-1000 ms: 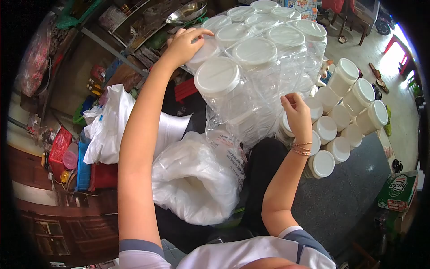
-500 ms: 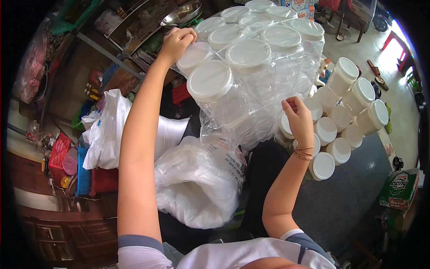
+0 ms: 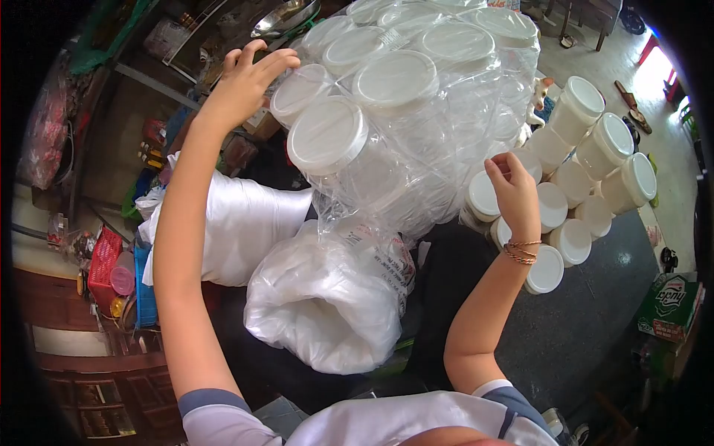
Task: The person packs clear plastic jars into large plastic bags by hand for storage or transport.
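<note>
White-lidded tubs [image 3: 396,80] fill a clear bag [image 3: 461,137]. Left hand [image 3: 244,83] splays, empty, by its left edge. Right hand [image 3: 516,192] curls, grip unclear.

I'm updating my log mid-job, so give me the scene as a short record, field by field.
Left hand: open, fingers spread, beside the bag's upper-left tubs; contact unclear
Right hand: fingers curled together near the bag's right side; whether they pinch film is unclear
Clear bag: wrapped around many white-lidded tubs
Outside the bag: loose tubs, also white-lidded, grouped at right
Between the arms: bunched plastic with printed lettering
Left side: shiny white bundle
Far right: green carton
</note>
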`<state>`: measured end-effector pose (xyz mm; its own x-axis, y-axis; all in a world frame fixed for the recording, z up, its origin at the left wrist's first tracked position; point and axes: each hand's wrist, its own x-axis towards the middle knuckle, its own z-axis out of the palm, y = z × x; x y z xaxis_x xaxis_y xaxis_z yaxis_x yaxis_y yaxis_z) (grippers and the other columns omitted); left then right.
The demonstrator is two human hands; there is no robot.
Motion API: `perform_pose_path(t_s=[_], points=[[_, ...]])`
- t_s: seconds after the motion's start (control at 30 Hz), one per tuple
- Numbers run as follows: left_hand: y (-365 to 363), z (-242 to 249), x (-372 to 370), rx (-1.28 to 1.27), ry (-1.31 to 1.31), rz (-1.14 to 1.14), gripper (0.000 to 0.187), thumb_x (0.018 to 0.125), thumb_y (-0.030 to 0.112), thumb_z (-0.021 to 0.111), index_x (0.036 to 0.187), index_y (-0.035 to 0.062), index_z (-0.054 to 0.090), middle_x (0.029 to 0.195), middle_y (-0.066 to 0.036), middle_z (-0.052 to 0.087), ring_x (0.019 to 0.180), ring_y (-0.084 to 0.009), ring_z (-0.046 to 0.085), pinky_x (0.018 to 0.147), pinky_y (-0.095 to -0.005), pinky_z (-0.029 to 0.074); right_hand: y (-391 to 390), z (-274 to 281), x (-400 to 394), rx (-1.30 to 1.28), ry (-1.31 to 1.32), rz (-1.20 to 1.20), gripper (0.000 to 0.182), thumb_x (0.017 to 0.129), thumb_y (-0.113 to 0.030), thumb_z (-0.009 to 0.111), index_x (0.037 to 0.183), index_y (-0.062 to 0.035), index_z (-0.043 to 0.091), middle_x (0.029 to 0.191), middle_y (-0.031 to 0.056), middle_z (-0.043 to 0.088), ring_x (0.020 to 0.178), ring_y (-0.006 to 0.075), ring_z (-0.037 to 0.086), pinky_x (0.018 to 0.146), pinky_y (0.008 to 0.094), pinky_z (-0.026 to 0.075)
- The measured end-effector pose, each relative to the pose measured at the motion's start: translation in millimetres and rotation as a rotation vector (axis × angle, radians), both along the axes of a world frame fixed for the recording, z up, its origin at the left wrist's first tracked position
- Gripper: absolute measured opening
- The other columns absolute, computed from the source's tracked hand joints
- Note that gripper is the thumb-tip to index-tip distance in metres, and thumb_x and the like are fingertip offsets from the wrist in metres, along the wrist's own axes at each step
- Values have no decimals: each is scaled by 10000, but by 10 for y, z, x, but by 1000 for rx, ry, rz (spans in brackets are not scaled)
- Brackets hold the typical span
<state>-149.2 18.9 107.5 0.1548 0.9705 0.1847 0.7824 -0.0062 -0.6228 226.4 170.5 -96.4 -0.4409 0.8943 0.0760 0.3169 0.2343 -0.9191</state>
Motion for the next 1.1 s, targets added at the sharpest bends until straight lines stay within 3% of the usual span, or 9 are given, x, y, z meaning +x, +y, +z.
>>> perform_pose_path(t_s=[0.13, 0.33, 0.43, 0.73, 0.83, 0.93, 1.03, 1.07, 1.1], points=[[35, 148, 66, -107, -59, -45, 622, 610, 25, 775, 1173, 211, 587, 1401, 105, 516, 1325, -242, 395, 1106, -404, 307, -14, 12, -9, 6, -3, 18, 273, 931, -233, 635, 994, 33, 633, 892, 159, 701, 768, 249, 652, 738, 361, 509], [37, 192, -55, -146, -27, -216, 474, 617, 73, 794, 1047, 167, 620, 1360, 81, 539, 1303, -225, 415, 1079, -377, 329, -14, 4, -33, 14, 2, 9, 272, 931, -233, 635, 998, 31, 633, 889, 156, 700, 761, 244, 649, 734, 360, 509], [36, 190, -13, -142, 47, -198, 499, 624, 90, 799, 1080, 169, 614, 1334, 74, 545, 1293, -210, 421, 1066, -376, 336, -26, 23, -48, 13, -3, 13, 269, 930, -231, 639, 999, 29, 633, 886, 154, 699, 757, 238, 647, 732, 356, 510], [-38, 110, 99, 68, 289, -246, 462, 821, 32, 621, 1218, 265, 579, 1299, 145, 542, 1097, -175, 431, 1011, -319, 310, -53, 28, -62, 14, -2, 21, 262, 919, -231, 648, 988, 21, 639, 869, 154, 697, 747, 236, 643, 724, 356, 509], [17, 165, 245, 4, 177, -274, 413, 811, 58, 644, 1173, 251, 597, 1194, 77, 586, 1064, -193, 458, 974, -326, 349, -48, 36, -69, 16, -10, 16, 266, 917, -236, 649, 988, 21, 639, 864, 152, 696, 742, 240, 641, 718, 360, 508], [64, 234, 642, -36, -92, -77, 338, 844, 93, 653, 1148, 201, 554, 1025, -31, 597, 921, -256, 523, 861, -361, 437, -53, 43, -105, 23, 4, 27, 266, 916, -235, 649, 988, 21, 640, 862, 151, 696, 738, 240, 639, 710, 361, 506], [183, -46, 527, 166, -332, 29, 357, 873, 117, 659, 1158, 161, 447, 869, -97, 557, 767, -330, 547, 723, -407, 476, -87, 78, -155, 36, 36, 42, 260, 913, -229, 649, 987, 20, 640, 859, 149, 697, 729, 238, 637, 703, 360, 505], [236, -88, 410, 203, -479, -62, 414, 900, 138, 656, 1181, 141, 352, 815, -105, 555, 693, -332, 570, 677, -421, 481, -103, 91, -164, 42, 46, 48, 257, 912, -226, 650, 987, 20, 640, 858, 148, 697, 726, 238, 636, 701, 360, 505], [278, -104, 353, 262, -572, 9, 437, 886, 132, 666, 1180, 134, 343, 810, -126, 558, 710, -352, 583, 681, -442, 482, -108, 93, -172, 43, 51, 55, 256, 912, -225, 651, 987, 19, 640, 860, 148, 697, 723, 239, 635, 700, 358, 505]])
